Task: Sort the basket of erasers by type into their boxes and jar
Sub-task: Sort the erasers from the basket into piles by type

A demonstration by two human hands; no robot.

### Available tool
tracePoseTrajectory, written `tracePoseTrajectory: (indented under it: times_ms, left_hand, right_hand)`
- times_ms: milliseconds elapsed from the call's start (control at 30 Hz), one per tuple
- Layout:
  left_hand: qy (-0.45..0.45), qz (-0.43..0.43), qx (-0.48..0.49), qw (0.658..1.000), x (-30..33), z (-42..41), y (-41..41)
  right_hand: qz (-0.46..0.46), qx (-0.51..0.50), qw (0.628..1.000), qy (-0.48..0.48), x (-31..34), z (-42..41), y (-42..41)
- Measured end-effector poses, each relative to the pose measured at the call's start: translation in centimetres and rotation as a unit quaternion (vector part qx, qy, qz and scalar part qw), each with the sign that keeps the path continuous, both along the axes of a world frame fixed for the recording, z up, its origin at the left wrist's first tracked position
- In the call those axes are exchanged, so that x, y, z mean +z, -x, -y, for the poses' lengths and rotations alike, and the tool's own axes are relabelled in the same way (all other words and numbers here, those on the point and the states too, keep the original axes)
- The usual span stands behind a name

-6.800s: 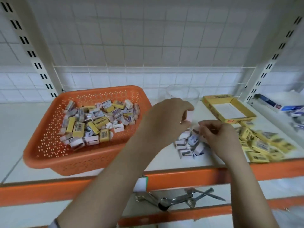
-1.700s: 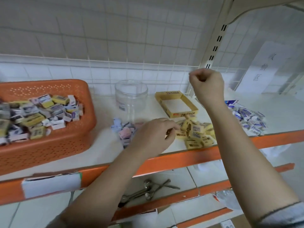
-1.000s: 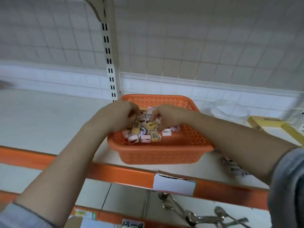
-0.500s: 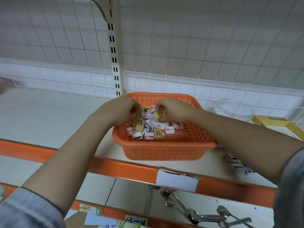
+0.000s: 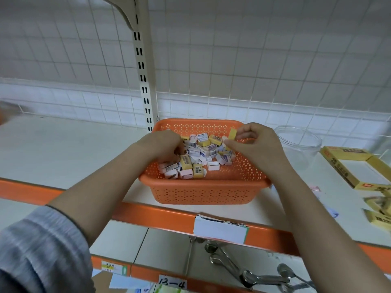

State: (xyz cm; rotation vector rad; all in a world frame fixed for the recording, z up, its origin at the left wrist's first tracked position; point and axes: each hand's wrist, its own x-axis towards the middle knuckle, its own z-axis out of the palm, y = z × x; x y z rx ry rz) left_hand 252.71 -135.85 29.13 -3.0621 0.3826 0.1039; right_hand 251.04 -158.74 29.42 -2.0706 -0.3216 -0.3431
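An orange perforated plastic basket (image 5: 203, 191) is sitting on the white shelf board (image 5: 63, 153) just behind its orange front rail (image 5: 160, 216), and a heap of small sleeved erasers (image 5: 198, 159), some yellow and some white or pale pink, is lying across its floor. Both of the person's hands are reaching into it, a little apart from each other. The left hand (image 5: 163, 146) is resting down among the erasers at the left of the heap with its fingers curled into the pile; whether those fingers are actually gripping an eraser is hidden by the hand's back, so I cannot tell. The right hand (image 5: 251, 144) is hovering above the right part of the basket and pinching a small yellow eraser (image 5: 232, 134) between thumb and fingertips, the eraser standing clear of the heap. A clear round plastic jar (image 5: 298, 144) is standing just to the right of the basket, near the wire-grid back wall. Further right, an open yellow cardboard box (image 5: 347, 154) is lying flat on the same shelf, and loose yellow erasers (image 5: 378, 210) are showing blurred at the right edge. A white label card (image 5: 220, 229) is hanging on the rail below the basket, and metal tongs (image 5: 249, 275) are lying on the lower shelf.
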Motion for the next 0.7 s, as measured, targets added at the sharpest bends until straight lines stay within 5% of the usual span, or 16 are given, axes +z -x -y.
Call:
tracePoseTrajectory:
  times_ms: [467, 700]
  left_hand:
    - [-0.136, -0.023, -0.174, 0.975, -0.3, 0.9, -1.7]
    - [-0.010, 0.039, -0.088, 0.995, 1.6, 0.7, -1.1]
  right_hand:
    - [-0.013, -0.047, 0.991, -0.122, -0.2, 1.4, 2.5]
    - [-0.025, -0.045, 0.985, -0.168, -0.2, 1.7, 3.6]
